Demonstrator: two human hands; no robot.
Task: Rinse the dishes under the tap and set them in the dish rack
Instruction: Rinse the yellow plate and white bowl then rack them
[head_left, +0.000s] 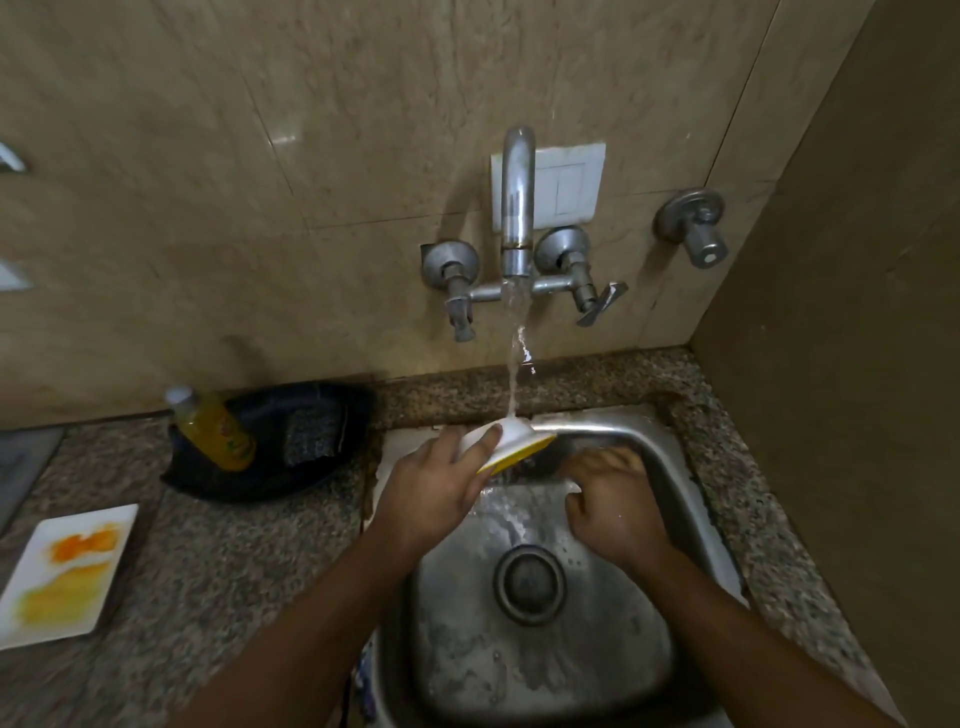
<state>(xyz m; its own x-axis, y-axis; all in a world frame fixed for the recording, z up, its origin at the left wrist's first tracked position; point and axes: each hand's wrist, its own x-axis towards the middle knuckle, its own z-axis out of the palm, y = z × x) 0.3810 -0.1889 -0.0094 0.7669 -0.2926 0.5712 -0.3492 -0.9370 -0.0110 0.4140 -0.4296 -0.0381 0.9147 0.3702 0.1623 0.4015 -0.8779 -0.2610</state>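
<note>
Water runs from the steel tap (517, 208) onto the underside of a small white bowl (511, 441) with a yellow rim, held upside down and tilted over the steel sink (670, 452). My left hand (436, 488) grips the bowl from its left side, fingers laid over its base. My right hand (613, 499) is just right of the bowl, fingers curled under its rim; what they touch is hidden. A white rectangular plate (67, 566) smeared with orange and yellow sauce lies on the counter at the far left.
A black tray (260, 478) behind the counter holds a yellow dish-soap bottle (215, 428) and a dark scrub pad (309, 434). The speckled granite counter (218, 571) surrounds the sink. The drain (529, 582) sits mid-basin. A wall rises close on the right.
</note>
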